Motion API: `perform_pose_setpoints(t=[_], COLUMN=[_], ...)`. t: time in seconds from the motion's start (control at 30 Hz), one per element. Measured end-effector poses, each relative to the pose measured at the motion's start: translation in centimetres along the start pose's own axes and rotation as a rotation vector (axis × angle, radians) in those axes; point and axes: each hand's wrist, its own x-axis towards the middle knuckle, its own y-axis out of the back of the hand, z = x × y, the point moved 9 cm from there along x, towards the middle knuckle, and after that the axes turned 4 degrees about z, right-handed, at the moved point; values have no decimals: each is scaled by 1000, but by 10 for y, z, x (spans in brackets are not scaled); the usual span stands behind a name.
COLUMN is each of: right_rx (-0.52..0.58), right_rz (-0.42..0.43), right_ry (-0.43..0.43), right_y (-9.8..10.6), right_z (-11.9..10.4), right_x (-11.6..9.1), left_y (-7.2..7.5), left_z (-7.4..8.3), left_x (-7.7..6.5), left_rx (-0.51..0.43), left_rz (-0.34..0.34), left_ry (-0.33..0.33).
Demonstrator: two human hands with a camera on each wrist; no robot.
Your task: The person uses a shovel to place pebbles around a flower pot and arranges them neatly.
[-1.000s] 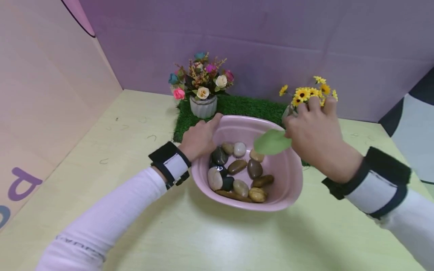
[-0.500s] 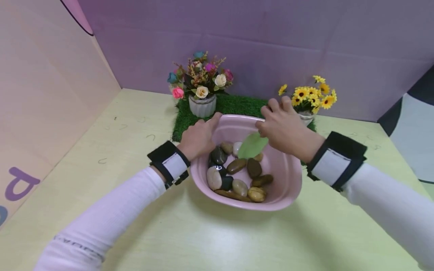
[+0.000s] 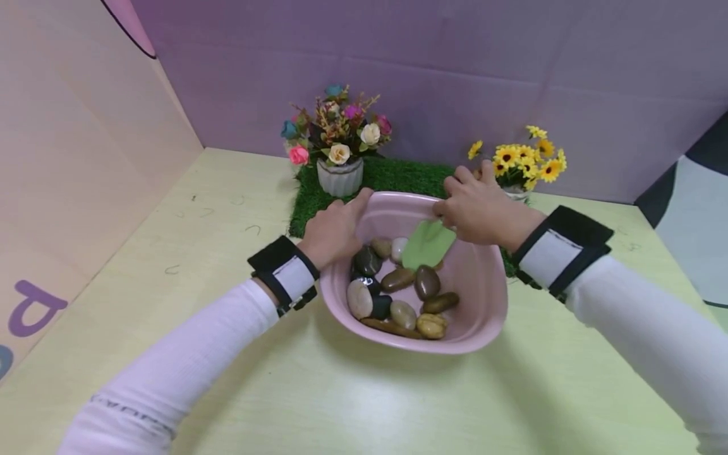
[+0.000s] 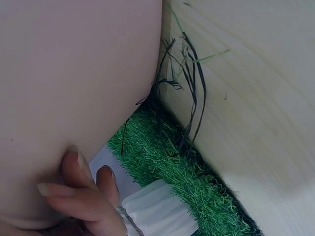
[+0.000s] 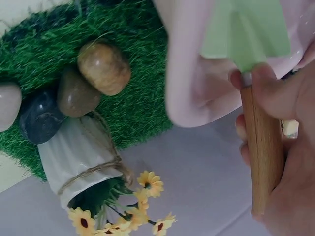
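Note:
A pink plastic basin (image 3: 486, 291) is in the middle of the head view, with several smooth stones (image 3: 426, 282) on its bottom. My left hand (image 3: 332, 230) grips its far left rim; the left wrist view shows the fingertips (image 4: 71, 167) against the basin's wall. Over the basin's far right side, my right hand (image 3: 480, 205) holds a small garden trowel with a light green blade (image 3: 428, 245). Its wooden handle (image 5: 263, 147) lies in the curled fingers in the right wrist view. The blade is inside the basin, above the far stones; whether it touches any is unclear.
Behind the basin lies an artificial grass mat (image 3: 406, 174). A pot of mixed flowers (image 3: 340, 177) stands on its left, and a pot of yellow flowers (image 3: 526, 167) on its right. Near that pot, several stones (image 5: 103, 68) rest on the grass. A purple wall (image 3: 432, 82) rises behind.
My right hand has moved left with the trowel, from beside the yellow flowers to over the basin, and the blade has turned slightly. The left hand and basin stay in place.

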Motion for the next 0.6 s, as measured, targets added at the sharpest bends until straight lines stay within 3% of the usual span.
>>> perform_pose_setpoints(t=[0.23,0.6], right_rx=[92,79], right_rz=[-36,-75], right_ry=[26,49], right_y=[-6,-11], right_z=[2,-1], right_x=[-8,-17], left_y=[0,0], left_z=[1,0], left_x=[0,0], left_rx=[2,12], left_rz=[-7,-11], left_ry=[5,17])
